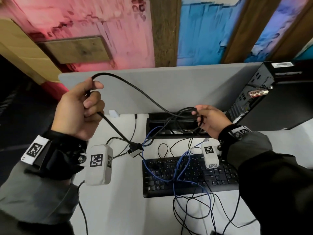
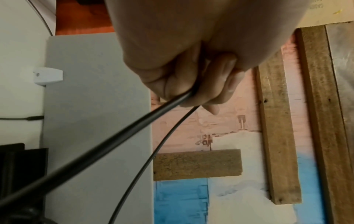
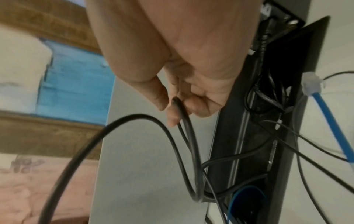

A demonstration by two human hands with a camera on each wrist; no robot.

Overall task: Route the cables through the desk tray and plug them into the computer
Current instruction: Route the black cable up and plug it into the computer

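1. The left hand (image 1: 79, 107) is raised over the desk (image 1: 118, 209), fingers curled tight around a thick black cable (image 1: 142, 92).
2. The right hand (image 1: 211, 121) pinches a loop of the same cable just above the open desk tray (image 1: 152, 122), beside the computer (image 1: 271, 99).
3. The cable arches from the left fist down and across to the right hand. Its other run drops from the fist toward a plug (image 1: 134, 149) lying on the desk just left of the keyboard (image 1: 186, 175).
4. Between the hands its length runs side to side; the plug end points down at the desk, away from the computer.
5. Risk: thin black leads and a blue cable (image 1: 179, 168) cross the tray and keyboard, so pulling the loop through could likely snag or drag them.
6. Risk: the tray slot already looks crowded, and forcing the loop may kink the cable.
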